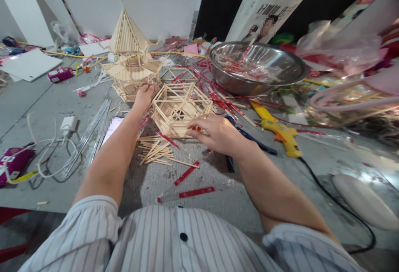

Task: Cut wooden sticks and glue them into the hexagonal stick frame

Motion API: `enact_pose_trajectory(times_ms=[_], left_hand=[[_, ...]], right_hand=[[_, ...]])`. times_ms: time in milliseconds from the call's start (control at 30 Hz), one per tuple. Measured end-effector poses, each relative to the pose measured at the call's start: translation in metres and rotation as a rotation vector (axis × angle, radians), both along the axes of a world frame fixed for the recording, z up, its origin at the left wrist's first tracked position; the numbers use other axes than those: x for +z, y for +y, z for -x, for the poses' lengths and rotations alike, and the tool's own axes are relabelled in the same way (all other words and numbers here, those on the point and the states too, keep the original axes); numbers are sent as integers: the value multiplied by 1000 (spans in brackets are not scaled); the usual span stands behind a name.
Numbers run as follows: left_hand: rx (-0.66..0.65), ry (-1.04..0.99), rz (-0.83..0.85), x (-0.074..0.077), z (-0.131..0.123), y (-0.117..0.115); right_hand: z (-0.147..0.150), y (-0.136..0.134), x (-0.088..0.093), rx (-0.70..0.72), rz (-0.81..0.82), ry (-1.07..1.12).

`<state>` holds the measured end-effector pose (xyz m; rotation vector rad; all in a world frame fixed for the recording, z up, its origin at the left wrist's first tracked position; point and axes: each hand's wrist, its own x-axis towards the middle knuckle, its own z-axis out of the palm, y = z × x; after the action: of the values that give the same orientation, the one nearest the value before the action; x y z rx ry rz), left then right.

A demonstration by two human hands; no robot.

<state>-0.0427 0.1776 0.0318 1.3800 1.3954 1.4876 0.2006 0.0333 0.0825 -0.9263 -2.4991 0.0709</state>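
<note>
Frame of sticks lies between left hand, grip unclear, and right hand pinching its near edge.

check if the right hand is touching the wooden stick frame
Touching. The head view shows the right hand with its fingertips laid against the lower front edge of the stick frame, with no gap between them.

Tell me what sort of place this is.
Likely a cluttered craft workspace: a half-built hexagonal stick frame, a stick-built tower behind it, and a yellow glue gun on the grey work surface.
</note>
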Motion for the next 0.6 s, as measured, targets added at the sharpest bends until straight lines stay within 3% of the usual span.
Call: enact_pose_trajectory(times_ms=[167, 333, 467, 600], left_hand=[[26, -63, 62, 1, -3, 0], [92, -54, 159, 17, -2, 3], [123, -79, 41, 23, -2, -1], [107, -214, -155, 15, 0, -6]], right_hand=[[-1, 2, -1, 4, -8, 7], [-3, 2, -2, -2, 30, 7], [-2, 2, -1, -5, 52, 12], [-1, 2, 0, -1, 57, 17]])
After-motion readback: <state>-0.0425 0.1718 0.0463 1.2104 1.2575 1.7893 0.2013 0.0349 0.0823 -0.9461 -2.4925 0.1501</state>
